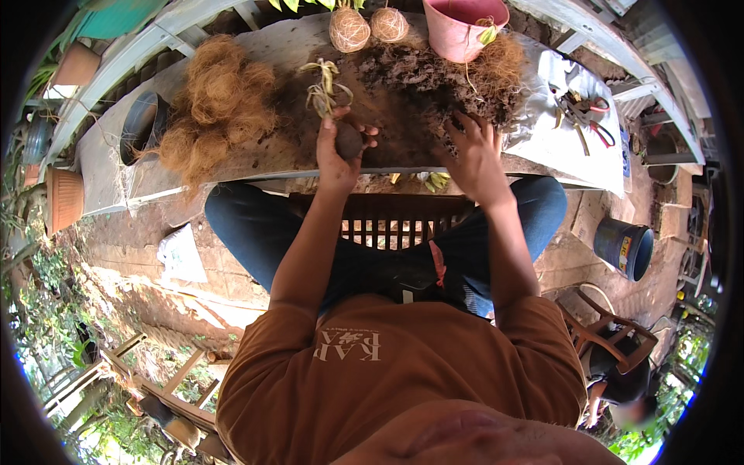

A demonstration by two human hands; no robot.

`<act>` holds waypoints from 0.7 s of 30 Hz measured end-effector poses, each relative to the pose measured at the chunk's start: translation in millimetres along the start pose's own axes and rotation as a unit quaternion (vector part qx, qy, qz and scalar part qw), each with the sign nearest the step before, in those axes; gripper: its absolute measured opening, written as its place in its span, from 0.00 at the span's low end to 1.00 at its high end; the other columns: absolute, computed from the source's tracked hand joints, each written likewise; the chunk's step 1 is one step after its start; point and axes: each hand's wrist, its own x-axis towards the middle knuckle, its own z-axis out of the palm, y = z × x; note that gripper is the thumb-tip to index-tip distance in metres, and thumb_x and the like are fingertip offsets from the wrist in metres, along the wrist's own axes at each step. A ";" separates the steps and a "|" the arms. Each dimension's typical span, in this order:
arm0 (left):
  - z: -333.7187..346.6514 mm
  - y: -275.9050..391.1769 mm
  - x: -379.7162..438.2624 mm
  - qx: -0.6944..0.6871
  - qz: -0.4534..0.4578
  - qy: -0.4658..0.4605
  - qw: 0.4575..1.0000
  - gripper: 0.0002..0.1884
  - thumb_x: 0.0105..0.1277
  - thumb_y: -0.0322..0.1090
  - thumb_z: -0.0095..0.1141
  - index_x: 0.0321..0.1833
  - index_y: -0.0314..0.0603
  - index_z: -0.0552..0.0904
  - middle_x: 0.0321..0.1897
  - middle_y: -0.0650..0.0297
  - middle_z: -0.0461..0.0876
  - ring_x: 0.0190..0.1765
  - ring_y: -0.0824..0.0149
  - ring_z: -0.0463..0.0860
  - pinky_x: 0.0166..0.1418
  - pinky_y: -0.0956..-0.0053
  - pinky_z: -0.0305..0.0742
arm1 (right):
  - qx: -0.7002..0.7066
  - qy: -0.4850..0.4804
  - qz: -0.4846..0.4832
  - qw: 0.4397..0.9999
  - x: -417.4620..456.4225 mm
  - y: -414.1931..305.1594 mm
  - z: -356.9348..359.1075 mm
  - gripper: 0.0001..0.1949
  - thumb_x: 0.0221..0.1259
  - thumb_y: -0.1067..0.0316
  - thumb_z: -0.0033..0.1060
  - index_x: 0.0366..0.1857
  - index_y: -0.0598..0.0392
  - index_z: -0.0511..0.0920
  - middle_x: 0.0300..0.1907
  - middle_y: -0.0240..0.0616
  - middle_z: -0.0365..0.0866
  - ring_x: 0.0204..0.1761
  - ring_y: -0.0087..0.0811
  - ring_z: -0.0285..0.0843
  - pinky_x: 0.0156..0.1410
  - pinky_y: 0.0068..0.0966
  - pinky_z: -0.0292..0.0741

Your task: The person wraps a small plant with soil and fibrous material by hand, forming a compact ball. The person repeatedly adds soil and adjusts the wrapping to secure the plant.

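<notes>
My left hand (340,152) is closed around a dark, round ball of soil (349,141). Out of the top of that grip rises a small wilted plant (323,87) with pale, drooping leaves. Where its roots meet the ball is hidden by my fingers. My right hand (474,154) is at the near edge of a heap of dark, crumbly soil (430,75), fingers spread and pointing down into it. Nothing shows in its grasp, though the palm is turned from view. Brown coconut fibre (224,99) lies in a loose pile left of my left hand.
Beyond the soil stand a pink pot (465,29) and two fibre-wrapped balls (349,30). Red-handled pruning shears (587,113) lie on a white sack (549,157) to the right. A black pot (142,128) rests on its side at left. A person (622,378) is behind me, by a wooden chair (610,328).
</notes>
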 end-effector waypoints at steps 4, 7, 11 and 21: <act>1.3 18.0 6.5 0.016 0.039 0.007 0.999 0.24 0.78 0.59 0.46 0.58 0.46 0.77 0.36 0.60 0.81 0.44 0.58 0.83 0.46 0.60 0.79 | -0.047 -0.039 0.013 0.998 -25.4 -17.8 26.4 0.46 0.65 0.33 0.58 0.72 0.70 0.65 0.80 0.52 0.52 0.82 0.57 0.45 0.77 0.68 0.51; -5.7 26.8 7.9 0.018 0.075 0.019 0.997 0.24 0.78 0.59 0.46 0.58 0.45 0.77 0.37 0.59 0.81 0.44 0.58 0.83 0.44 0.61 0.78 | -0.034 -0.053 0.016 0.998 -23.6 -25.5 37.6 0.49 0.65 0.33 0.58 0.72 0.72 0.62 0.80 0.52 0.53 0.83 0.56 0.44 0.77 0.69 0.50; -12.8 33.3 9.7 0.012 0.086 0.072 0.994 0.23 0.78 0.58 0.46 0.55 0.45 0.77 0.35 0.59 0.79 0.43 0.58 0.81 0.44 0.61 0.76 | -0.009 -0.045 -0.016 0.999 -9.1 -33.1 43.6 0.53 0.63 0.30 0.58 0.72 0.76 0.60 0.80 0.52 0.52 0.83 0.54 0.43 0.78 0.69 0.49; -17.7 30.4 12.9 0.008 0.093 0.053 0.994 0.22 0.78 0.57 0.48 0.54 0.46 0.78 0.35 0.58 0.80 0.42 0.57 0.81 0.43 0.60 0.75 | -0.025 -0.024 -0.071 0.997 12.0 -44.0 55.0 0.49 0.62 0.28 0.58 0.65 0.76 0.70 0.79 0.54 0.54 0.80 0.57 0.50 0.77 0.65 0.50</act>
